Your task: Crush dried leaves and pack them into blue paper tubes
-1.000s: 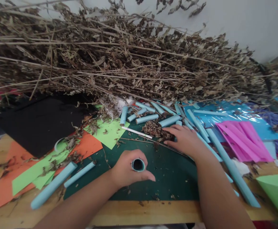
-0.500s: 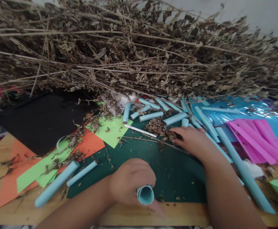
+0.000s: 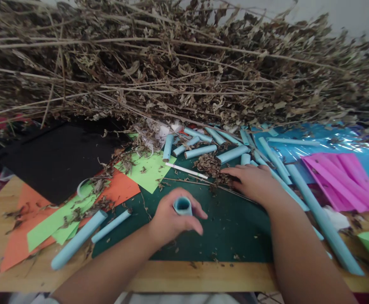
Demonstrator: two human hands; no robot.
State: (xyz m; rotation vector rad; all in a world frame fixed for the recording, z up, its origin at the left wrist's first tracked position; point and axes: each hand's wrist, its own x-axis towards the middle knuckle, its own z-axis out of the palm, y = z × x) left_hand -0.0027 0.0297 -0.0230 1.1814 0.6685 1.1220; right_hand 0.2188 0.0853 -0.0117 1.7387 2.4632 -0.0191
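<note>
My left hand (image 3: 171, 218) grips a short rolled light-blue paper tube (image 3: 182, 205), held upright over the dark green cutting mat (image 3: 228, 230) with its open end facing me. My right hand (image 3: 254, 182) lies palm down further back on the mat, fingertips on a small heap of crumbled dried leaves (image 3: 212, 166). Whether it pinches any leaves is hidden. A thin white stick (image 3: 186, 170) lies just left of that heap.
A huge pile of dried leafy stalks (image 3: 171, 67) fills the back. Several light-blue paper tubes (image 3: 200, 151) lie behind the mat, two more (image 3: 78, 239) at front left. Orange and green sheets (image 3: 117, 190), black paper (image 3: 54, 158), pink folded paper (image 3: 342, 179) and blue film surround them.
My left hand dipped toward the table's near edge with the tube tilted, then rose back up over the mat with it upright. My right hand stayed on the leaf heap.
</note>
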